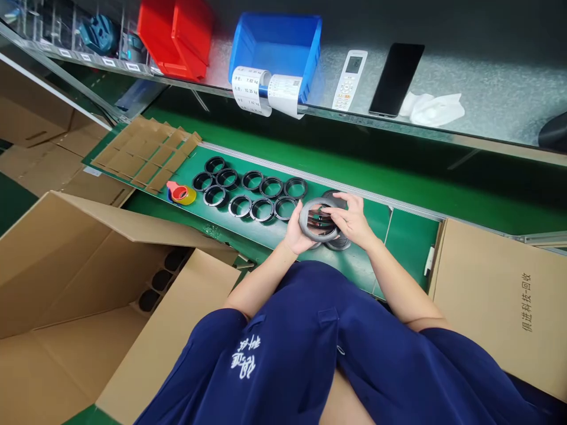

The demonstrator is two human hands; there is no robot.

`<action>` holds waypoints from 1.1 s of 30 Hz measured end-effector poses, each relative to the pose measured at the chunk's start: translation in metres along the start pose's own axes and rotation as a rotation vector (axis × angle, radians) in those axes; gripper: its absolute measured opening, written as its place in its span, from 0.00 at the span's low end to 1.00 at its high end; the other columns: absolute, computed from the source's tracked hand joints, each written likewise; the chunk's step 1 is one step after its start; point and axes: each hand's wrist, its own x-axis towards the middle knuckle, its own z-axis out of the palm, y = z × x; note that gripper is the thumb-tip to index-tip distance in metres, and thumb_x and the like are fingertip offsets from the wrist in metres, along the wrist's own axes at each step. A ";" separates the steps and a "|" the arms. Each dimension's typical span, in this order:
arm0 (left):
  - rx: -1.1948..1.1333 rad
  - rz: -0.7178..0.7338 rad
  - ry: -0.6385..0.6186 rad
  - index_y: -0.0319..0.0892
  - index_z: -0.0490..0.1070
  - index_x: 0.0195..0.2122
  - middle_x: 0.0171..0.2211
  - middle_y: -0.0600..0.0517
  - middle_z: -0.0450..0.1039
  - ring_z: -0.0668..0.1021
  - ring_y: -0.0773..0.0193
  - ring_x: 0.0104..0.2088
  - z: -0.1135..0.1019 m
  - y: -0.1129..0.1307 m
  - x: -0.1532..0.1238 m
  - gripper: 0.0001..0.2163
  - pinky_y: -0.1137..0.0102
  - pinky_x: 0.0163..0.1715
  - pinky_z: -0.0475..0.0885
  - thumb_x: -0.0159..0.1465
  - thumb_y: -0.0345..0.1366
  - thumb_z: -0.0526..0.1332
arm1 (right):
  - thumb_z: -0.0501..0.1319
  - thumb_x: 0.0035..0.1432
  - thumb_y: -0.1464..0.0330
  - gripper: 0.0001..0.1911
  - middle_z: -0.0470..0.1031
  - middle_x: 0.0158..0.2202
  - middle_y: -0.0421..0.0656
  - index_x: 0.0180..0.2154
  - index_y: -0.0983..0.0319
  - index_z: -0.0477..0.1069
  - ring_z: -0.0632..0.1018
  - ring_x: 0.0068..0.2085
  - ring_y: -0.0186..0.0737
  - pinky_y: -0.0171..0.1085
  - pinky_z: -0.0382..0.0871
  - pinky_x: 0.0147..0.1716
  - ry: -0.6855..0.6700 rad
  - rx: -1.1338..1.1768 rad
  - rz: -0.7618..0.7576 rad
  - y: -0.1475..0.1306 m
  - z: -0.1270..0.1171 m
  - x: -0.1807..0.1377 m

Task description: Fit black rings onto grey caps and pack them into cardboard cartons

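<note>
My left hand [297, 234] grips the near left side of a dark grey ring-shaped part [305, 223] with slats across its opening, raised above the green worktop. The fingers of my right hand [352, 219] reach to the right side of the opening, thumb and fingertips close together; whether they pinch anything there is too small to make out. More dark round parts [340, 242] lie beneath and behind my hands, partly covered by them. To the left, several black rings [262, 209] rest in two rough rows on the worktop [283, 237].
Tape rolls [182, 194] and cardboard dividers [146, 150] lie at the left. An open carton [80, 254] holding dark round parts stands near left; a closed carton [491, 295] is at right. The shelf above carries a red bin [177, 38], blue bin [274, 44], remote [349, 81] and phone [397, 79].
</note>
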 end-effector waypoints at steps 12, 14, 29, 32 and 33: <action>-0.013 -0.029 0.016 0.39 0.74 0.52 0.54 0.37 0.76 0.77 0.38 0.57 -0.008 0.015 -0.002 0.31 0.33 0.56 0.68 0.71 0.62 0.48 | 0.40 0.72 0.43 0.38 0.69 0.60 0.49 0.51 0.56 0.82 0.68 0.63 0.52 0.55 0.58 0.67 -0.130 0.284 0.230 0.004 0.021 0.014; -0.021 -0.041 0.018 0.39 0.72 0.55 0.55 0.35 0.76 0.77 0.38 0.57 -0.009 0.017 -0.002 0.31 0.33 0.56 0.67 0.71 0.61 0.48 | 0.39 0.71 0.42 0.40 0.69 0.61 0.48 0.51 0.56 0.82 0.68 0.63 0.52 0.54 0.59 0.67 -0.147 0.284 0.247 0.006 0.024 0.014; -0.083 -0.105 0.287 0.36 0.74 0.54 0.42 0.40 0.81 0.82 0.49 0.46 -0.091 0.026 0.012 0.31 0.54 0.54 0.74 0.72 0.59 0.47 | 0.60 0.60 0.38 0.54 0.41 0.75 0.56 0.76 0.54 0.43 0.47 0.74 0.65 0.64 0.52 0.68 -0.697 0.005 0.029 0.012 0.108 -0.003; -0.048 -0.096 0.318 0.41 0.68 0.61 0.47 0.39 0.79 0.81 0.46 0.50 -0.102 0.045 0.009 0.33 0.45 0.56 0.71 0.71 0.63 0.46 | 0.64 0.58 0.41 0.55 0.49 0.72 0.58 0.76 0.53 0.42 0.56 0.70 0.64 0.62 0.57 0.66 -0.710 0.021 0.096 0.028 0.140 0.035; -0.028 -0.075 0.349 0.43 0.65 0.64 0.49 0.39 0.78 0.80 0.45 0.51 -0.106 0.052 0.008 0.33 0.43 0.56 0.70 0.71 0.62 0.46 | 0.64 0.58 0.42 0.56 0.50 0.71 0.58 0.76 0.53 0.42 0.57 0.70 0.64 0.62 0.58 0.66 -0.687 -0.011 0.138 0.036 0.151 0.053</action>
